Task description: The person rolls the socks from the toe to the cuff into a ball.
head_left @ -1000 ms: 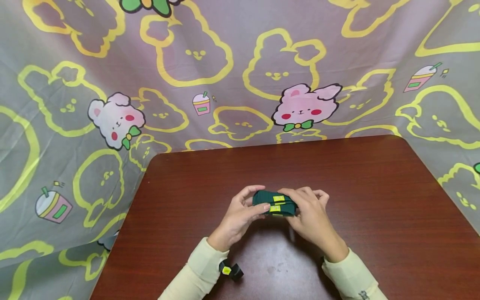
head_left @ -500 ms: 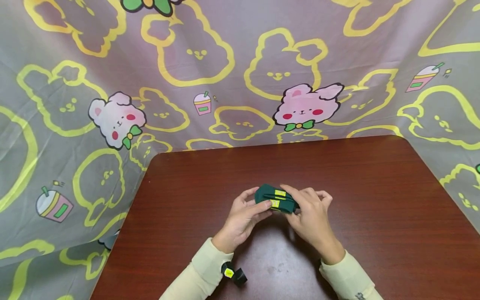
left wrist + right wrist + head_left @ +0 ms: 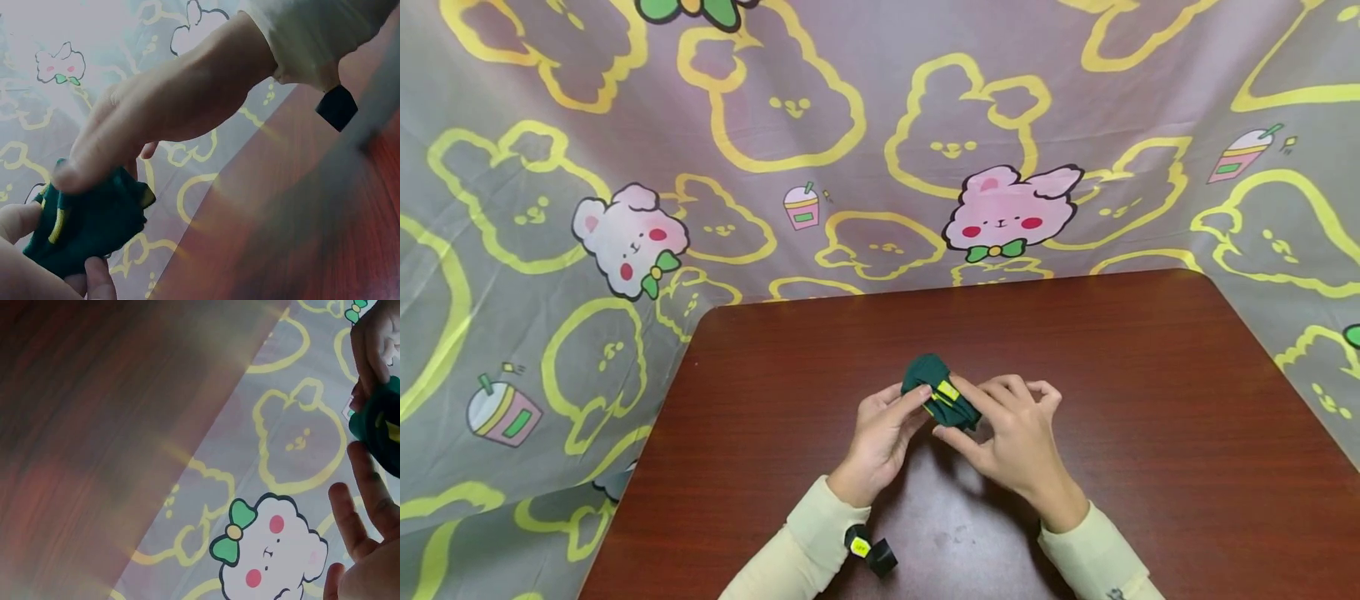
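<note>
A small folded bundle of dark green fabric with yellow patches [image 3: 929,369] is held above the table between both hands. My left hand [image 3: 880,437] pinches its left side, thumb on the near face and fingers behind. My right hand [image 3: 1018,437] holds the right end, index finger along the top and thumb at the lower edge. In the left wrist view the fabric [image 3: 94,222] looks soft and layered, with the left thumb pressing on it. Only part of the green fabric [image 3: 370,422] shows at the right border of the right wrist view, beside spread right-hand fingers.
Below the hands lies a reddish-brown wooden table [image 3: 775,375]. A grey curtain [image 3: 865,192] with yellow outlines and cartoon bunnies hangs behind it and along the sides. A black strap with a yellow tag [image 3: 861,547] hangs by the left cuff.
The bundle has tilted, its left end rising and its right end dipping. My left thumb has moved up with it, and the right thumb has shifted left along the lower edge.
</note>
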Demonstrator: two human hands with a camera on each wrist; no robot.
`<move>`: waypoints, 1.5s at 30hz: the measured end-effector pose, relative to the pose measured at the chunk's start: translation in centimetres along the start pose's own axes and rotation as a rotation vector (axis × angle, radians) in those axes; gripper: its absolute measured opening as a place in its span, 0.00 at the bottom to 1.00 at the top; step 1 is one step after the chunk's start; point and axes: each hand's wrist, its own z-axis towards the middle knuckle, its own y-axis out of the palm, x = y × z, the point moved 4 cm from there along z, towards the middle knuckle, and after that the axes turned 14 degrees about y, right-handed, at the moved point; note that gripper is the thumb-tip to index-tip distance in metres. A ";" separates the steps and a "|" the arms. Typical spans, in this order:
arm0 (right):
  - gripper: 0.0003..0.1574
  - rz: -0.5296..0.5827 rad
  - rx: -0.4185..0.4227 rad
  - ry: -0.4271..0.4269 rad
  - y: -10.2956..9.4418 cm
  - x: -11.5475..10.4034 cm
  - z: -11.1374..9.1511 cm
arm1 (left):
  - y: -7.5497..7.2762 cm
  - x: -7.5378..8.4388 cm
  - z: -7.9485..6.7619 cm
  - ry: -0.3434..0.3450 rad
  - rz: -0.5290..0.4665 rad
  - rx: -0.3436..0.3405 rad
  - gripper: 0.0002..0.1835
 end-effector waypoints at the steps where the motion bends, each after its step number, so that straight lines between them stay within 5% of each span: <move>1: 0.41 0.005 -0.002 0.004 0.0 -0.1 0.0 | 0.0 0.1 0.0 0.003 0.010 0.000 0.14; 11: 0.20 0.047 0.047 -0.033 -0.3 -1.2 0.8 | 0.3 0.2 -0.2 0.047 0.107 -0.049 0.22; 30: 0.07 0.109 0.012 0.013 -0.8 -1.7 1.4 | 0.4 0.3 -0.5 0.201 0.368 -0.160 0.16; 45: 0.05 0.109 0.036 0.074 -1.6 -0.7 2.1 | 0.7 1.1 -1.1 0.219 0.574 -0.474 0.12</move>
